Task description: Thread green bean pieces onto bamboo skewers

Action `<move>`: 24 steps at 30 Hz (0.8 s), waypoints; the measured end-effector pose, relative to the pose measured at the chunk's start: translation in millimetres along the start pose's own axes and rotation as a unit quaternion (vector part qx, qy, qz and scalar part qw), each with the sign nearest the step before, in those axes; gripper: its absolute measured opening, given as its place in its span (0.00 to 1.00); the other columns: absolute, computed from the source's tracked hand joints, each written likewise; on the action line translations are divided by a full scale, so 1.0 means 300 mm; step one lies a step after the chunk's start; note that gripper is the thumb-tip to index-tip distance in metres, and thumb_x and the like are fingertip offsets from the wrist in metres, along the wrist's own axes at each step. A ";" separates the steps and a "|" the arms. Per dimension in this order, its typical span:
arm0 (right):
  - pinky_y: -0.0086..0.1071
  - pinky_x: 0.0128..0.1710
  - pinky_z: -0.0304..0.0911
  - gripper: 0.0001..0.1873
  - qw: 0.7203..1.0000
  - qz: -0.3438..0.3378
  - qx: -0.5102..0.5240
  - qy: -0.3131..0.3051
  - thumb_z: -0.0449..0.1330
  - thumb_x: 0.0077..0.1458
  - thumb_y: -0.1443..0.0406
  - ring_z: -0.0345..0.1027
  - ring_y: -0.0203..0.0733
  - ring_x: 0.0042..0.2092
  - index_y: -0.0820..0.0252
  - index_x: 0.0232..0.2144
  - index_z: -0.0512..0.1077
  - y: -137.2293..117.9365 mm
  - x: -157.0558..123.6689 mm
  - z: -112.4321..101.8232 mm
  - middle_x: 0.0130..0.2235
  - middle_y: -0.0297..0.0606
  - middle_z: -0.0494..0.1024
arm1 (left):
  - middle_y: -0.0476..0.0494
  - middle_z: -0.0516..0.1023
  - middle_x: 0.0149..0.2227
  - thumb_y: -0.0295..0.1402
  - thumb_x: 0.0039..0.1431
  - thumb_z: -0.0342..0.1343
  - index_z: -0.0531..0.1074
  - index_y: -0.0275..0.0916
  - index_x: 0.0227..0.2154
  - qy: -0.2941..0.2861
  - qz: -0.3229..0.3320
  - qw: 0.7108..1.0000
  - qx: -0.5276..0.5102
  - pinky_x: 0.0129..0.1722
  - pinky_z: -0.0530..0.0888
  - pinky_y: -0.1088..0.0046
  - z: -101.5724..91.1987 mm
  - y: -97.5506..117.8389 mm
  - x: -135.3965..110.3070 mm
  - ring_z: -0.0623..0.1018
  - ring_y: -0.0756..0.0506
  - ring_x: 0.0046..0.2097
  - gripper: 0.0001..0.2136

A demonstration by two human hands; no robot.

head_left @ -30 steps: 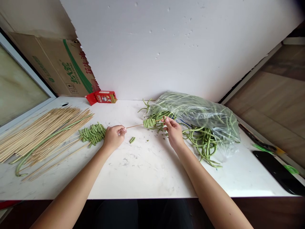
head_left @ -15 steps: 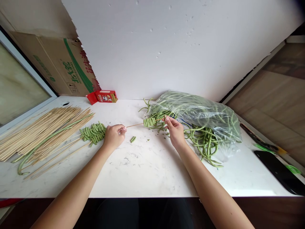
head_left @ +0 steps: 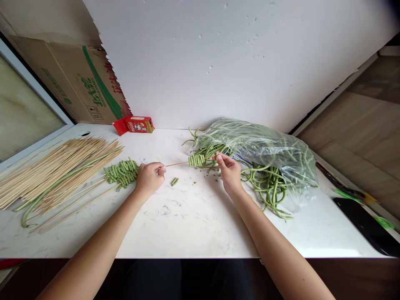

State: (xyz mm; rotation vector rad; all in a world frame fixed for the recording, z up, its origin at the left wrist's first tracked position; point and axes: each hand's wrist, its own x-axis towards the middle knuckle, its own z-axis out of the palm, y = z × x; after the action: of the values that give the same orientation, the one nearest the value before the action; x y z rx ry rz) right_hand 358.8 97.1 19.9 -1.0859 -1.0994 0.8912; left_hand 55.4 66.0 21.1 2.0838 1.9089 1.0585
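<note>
My left hand (head_left: 151, 178) is closed in a pinch on one end of a thin wooden skewer (head_left: 177, 164). Several short pieces of green bean (head_left: 196, 160) sit side by side along the skewer. At its other end my right hand (head_left: 229, 168) is closed, with a small bean piece (head_left: 216, 154) between thumb and fingers at the skewer's tip. Two short cut bean pieces (head_left: 174, 181) lie on the white tabletop (head_left: 187, 225) below the skewer. Just left of my left hand rest several filled bean skewers (head_left: 121, 173).
Bare skewers (head_left: 62, 166) are piled at the left, with a long bean (head_left: 59, 183) across them. A clear plastic bag (head_left: 259, 137) of long beans lies back right, loose beans (head_left: 271, 187) beside it. A red box (head_left: 140, 124) stands at the back, a black phone (head_left: 364, 225) at the right edge.
Both hands stay almost in place. The skewer and its bean pieces have hardly moved; the whole view has shifted very slightly.
</note>
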 end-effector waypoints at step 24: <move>0.35 0.35 0.64 0.27 0.999 0.018 -0.004 -0.031 0.73 0.53 0.43 0.75 0.46 0.39 0.58 0.43 0.85 -0.022 -0.006 0.003 0.41 0.44 0.88 | 0.49 0.75 0.22 0.34 0.59 0.55 0.76 0.41 0.24 -0.001 -0.007 1.000 -0.013 0.35 0.65 0.68 -0.003 -0.010 -0.002 0.71 0.46 0.27 0.10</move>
State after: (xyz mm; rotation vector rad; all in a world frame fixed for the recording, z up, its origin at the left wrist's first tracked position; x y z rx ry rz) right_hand 357.7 93.9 25.8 -1.0931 -1.1384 0.9562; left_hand 52.5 65.7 20.0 2.0542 1.8947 1.0737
